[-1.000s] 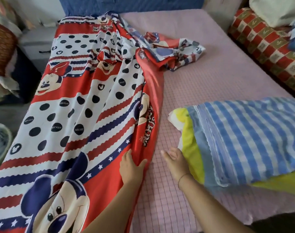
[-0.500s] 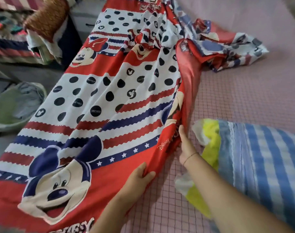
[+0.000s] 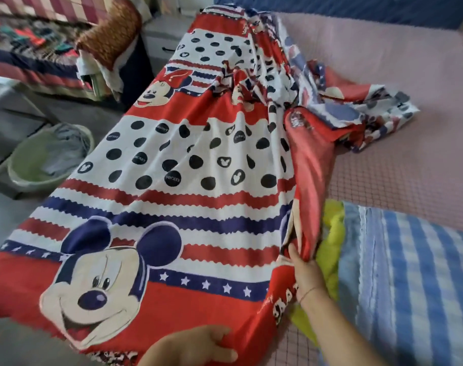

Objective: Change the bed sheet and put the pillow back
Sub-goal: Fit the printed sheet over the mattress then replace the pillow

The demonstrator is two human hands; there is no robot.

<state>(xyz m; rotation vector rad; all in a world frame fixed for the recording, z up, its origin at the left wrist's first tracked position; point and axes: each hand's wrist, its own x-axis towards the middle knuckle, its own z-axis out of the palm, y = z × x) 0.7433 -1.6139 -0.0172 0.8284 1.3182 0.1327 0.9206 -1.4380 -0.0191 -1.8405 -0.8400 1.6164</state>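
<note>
At 6 o'clock your left grip (image 3: 196,344) clutches the near red hem of the sheet (image 3: 172,165), and at 4 o'clock your right grip (image 3: 307,270) pinches the sheet's folded-over edge, right against the pillow (image 3: 410,281) lying on the bed (image 3: 410,159). The sheet covers only the left half, from 7 to 12 o'clock, and the rest is bunched at 1 o'clock on the bed's uncovered pink side. I'd judge you roughly halfway: the right half needs spreading and smoothing, then the pillow goes to the head.
</note>
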